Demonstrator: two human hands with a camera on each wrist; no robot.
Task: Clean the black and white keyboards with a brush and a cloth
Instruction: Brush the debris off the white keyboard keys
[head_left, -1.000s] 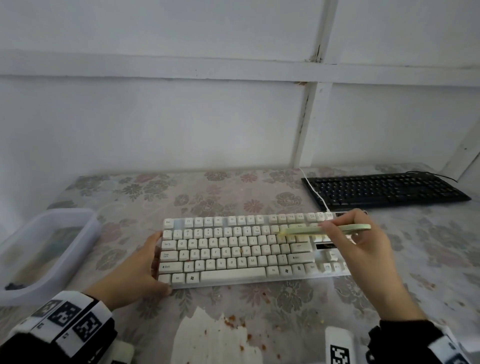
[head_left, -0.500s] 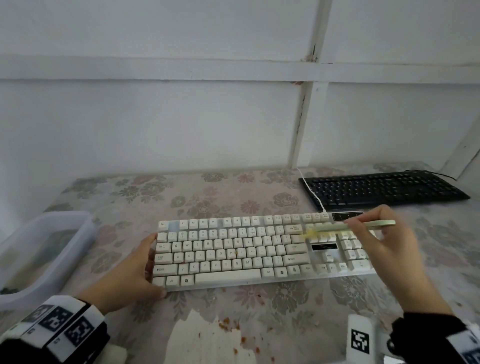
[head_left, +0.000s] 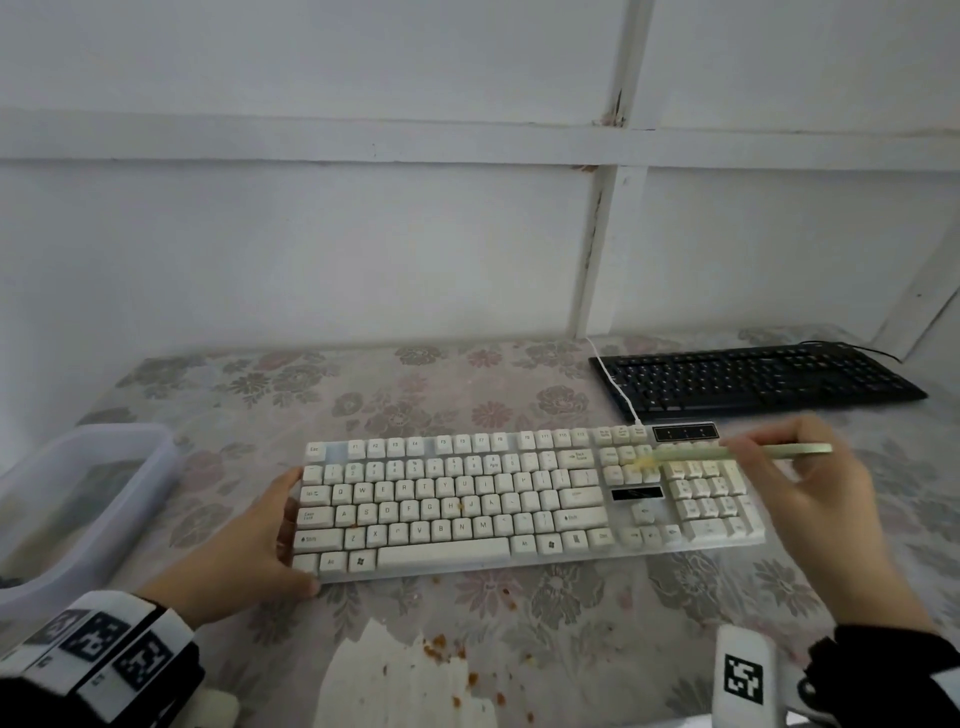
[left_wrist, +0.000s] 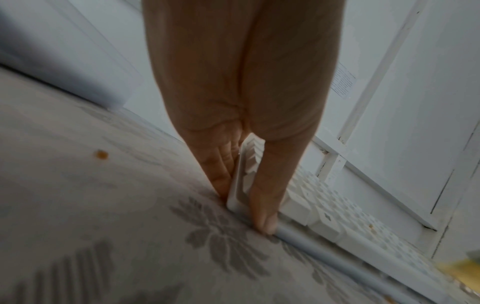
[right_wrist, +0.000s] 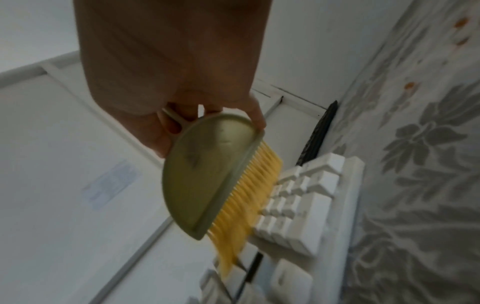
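here right hand (head_left: 823, 501) holds brush (head_left: 727, 453) on white keyboard (head_left: 467, 501); left hand (head_left: 241, 545) braces it.

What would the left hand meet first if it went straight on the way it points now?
The white keyboard. The left hand rests against its left end, thumb along the front edge, so going on would probably push it.

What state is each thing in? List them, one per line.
white keyboard, lying flat, orange specks on keys
black keyboard, lying flat, untouched
brush, held by right hand, bristles on white keys
left hand, braces white keyboard's left end
right hand, grips brush
tub, lidless
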